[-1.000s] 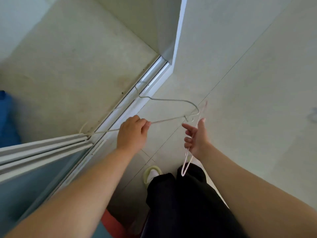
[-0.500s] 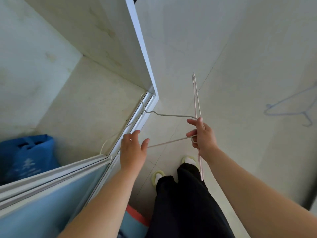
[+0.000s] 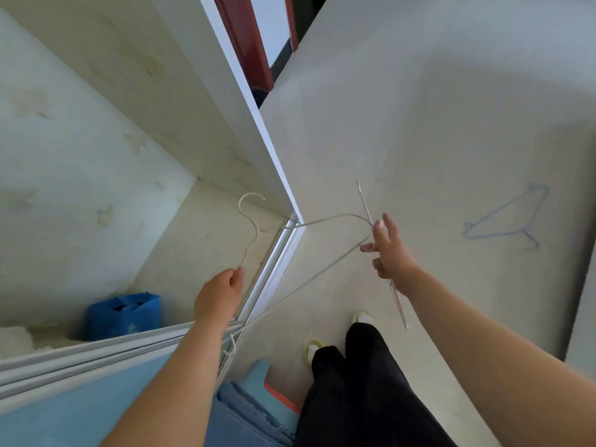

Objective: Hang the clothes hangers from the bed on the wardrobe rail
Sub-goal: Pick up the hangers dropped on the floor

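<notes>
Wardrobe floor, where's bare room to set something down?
Bare: the wardrobe floor between the blue bag and the door track. Crowded: the doorway, where the left hand and right hand hold hangers.

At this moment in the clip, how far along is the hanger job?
Nothing hung shows; no rail is in view. In hand: the left hand pinches the white hanger below its hook, and the right hand holds the pink hanger. Left: hanging both, plus a blue hanger lying on the floor.

single head-worn view, steeply downward, close over floor
</notes>
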